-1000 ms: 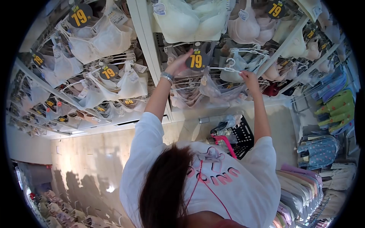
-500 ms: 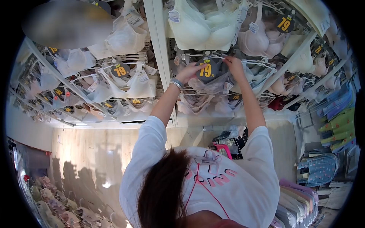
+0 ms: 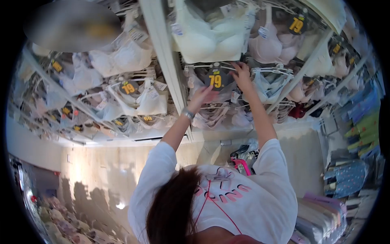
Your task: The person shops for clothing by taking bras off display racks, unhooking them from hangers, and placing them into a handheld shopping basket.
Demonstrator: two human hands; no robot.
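A round dark price tag [image 3: 215,81] marked 79 hangs at the front of a row of bras on white hangers. My left hand [image 3: 202,97] is at the tag's lower left edge, its fingers smeared by motion. To the right of the tag, my right hand [image 3: 243,77] is raised with its fingers closed at the end of a white hanger [image 3: 221,65]. A greyish bra [image 3: 227,91] hangs behind the tag, between my hands, partly covered. Just above hangs a large pale cream bra [image 3: 203,42].
White uprights [image 3: 162,53] divide the racks of bras. Light blue bras [image 3: 270,87] hang right of my right hand. Below is a pale wooden floor [image 3: 101,162] with a pink-handled basket [image 3: 243,166]. Folded clothes [image 3: 319,215] and patterned garments [image 3: 345,181] are at the right.
My left hand has moved down from the price tag's upper left to its lower left edge. My right hand stays by the hanger end, slightly further left. The view has tilted a little.
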